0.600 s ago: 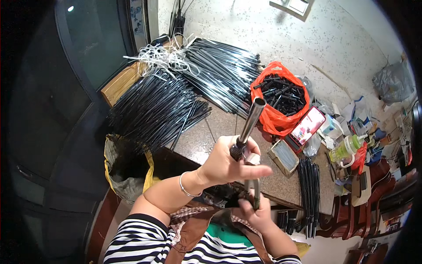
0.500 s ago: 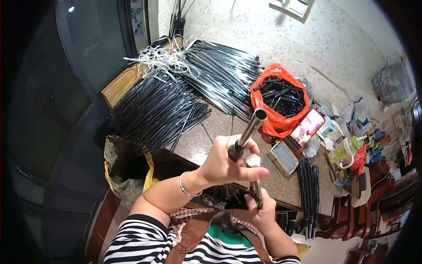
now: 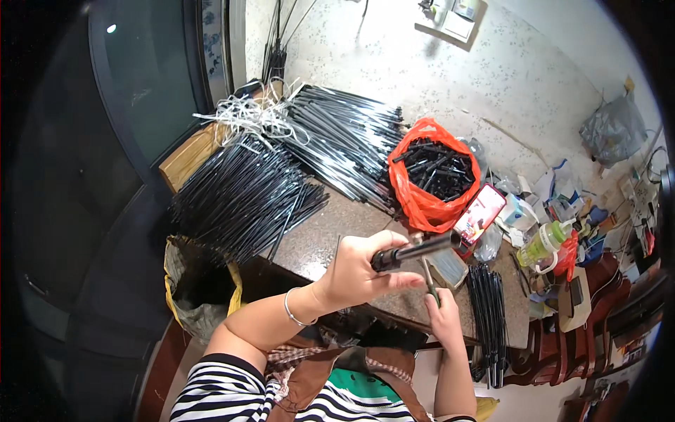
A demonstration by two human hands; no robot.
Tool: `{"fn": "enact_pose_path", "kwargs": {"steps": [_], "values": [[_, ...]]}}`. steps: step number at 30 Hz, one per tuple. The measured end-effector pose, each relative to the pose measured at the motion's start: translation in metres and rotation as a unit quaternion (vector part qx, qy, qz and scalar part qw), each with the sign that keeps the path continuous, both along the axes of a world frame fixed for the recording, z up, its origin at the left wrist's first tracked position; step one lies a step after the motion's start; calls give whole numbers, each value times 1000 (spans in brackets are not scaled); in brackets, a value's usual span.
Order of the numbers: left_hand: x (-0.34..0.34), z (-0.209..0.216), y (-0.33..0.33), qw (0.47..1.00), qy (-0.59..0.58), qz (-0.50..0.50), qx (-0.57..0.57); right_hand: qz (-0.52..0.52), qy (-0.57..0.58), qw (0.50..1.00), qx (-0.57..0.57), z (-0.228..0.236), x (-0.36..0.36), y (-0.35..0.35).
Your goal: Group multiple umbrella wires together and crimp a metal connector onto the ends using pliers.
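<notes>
My left hand (image 3: 355,271), with a bangle on its wrist, is closed around a shiny metal tube with a black ribbed collar (image 3: 425,247). The tube points to the right above the table. My right hand (image 3: 446,316) grips the dark green handle of a slim metal tool (image 3: 428,275) just right of the tube. The tool's tip stands close below the tube; whether they touch I cannot tell. Beneath both hands is the speckled tabletop (image 3: 309,235). A shallow box of thin pale pieces (image 3: 448,267) lies right beside the tool.
Thin black rods (image 3: 239,197) and shiny metal rods (image 3: 344,141) heap up at the left, topped by white strips (image 3: 256,119). A red bag (image 3: 415,204) holds short black parts. A phone (image 3: 481,214), a green bottle (image 3: 541,243) and a black rod bundle (image 3: 486,309) are at the right.
The tube in my left hand has swung from pointing up to lying more sideways, toward the right. My right hand has moved up and right with the tool. The view has shifted slightly.
</notes>
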State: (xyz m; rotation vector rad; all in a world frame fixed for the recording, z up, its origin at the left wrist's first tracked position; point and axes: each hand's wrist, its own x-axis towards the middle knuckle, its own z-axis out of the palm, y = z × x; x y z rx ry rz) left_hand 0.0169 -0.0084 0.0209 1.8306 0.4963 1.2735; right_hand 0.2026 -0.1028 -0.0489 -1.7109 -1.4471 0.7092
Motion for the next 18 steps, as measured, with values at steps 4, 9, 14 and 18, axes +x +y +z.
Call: {"fn": "enact_pose_path", "kwargs": {"steps": [4, 9, 14, 18], "values": [[8, -4, 2, 998, 37, -47, 27, -122, -297, 946, -41, -28, 14, 2], [38, -10, 6, 987, 100, -95, 84, -198, -405, 892, -46, -47, 32, 6], [64, -22, 12, 959, 131, -27, 249, -161, -453, 876, -31, -62, 51, 18], [72, -28, 3, 921, 116, -45, 370, -58, -274, 959, 54, -67, 25, 36]]}}
